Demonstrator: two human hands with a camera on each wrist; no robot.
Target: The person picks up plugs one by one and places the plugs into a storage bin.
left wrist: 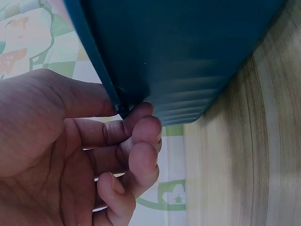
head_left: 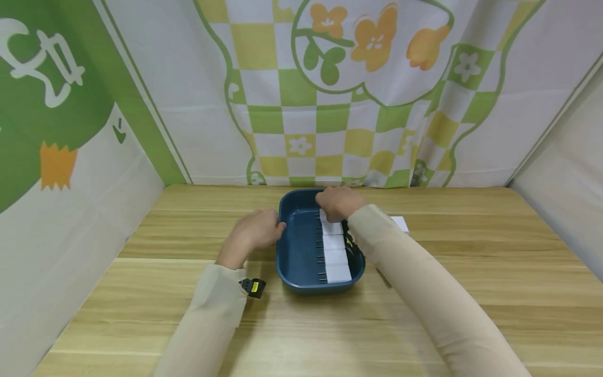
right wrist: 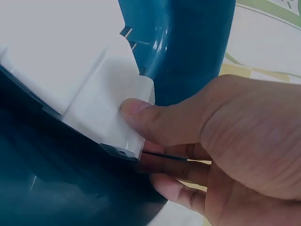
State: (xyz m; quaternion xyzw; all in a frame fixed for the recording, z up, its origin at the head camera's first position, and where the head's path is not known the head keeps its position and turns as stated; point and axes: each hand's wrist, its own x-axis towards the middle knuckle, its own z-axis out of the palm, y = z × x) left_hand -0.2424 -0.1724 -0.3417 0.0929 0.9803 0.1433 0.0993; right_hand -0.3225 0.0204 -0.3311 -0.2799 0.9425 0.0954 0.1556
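A blue plastic tub stands on the wooden table. Along its right side runs a row of several white charger plugs, their metal prongs pointing left. My left hand pinches the tub's left rim between thumb and forefinger; in the left wrist view the other fingers curl loosely below the rim. My right hand reaches over the tub's far end and grips the farthest white charger plug. The thumb presses its broad face while the fingers lie around its end, partly hidden behind it.
On the table to the right, a white block shows partly from behind the right sleeve. A thin dark strip lies beside that sleeve. Behind the table's far edge hangs a patterned curtain.
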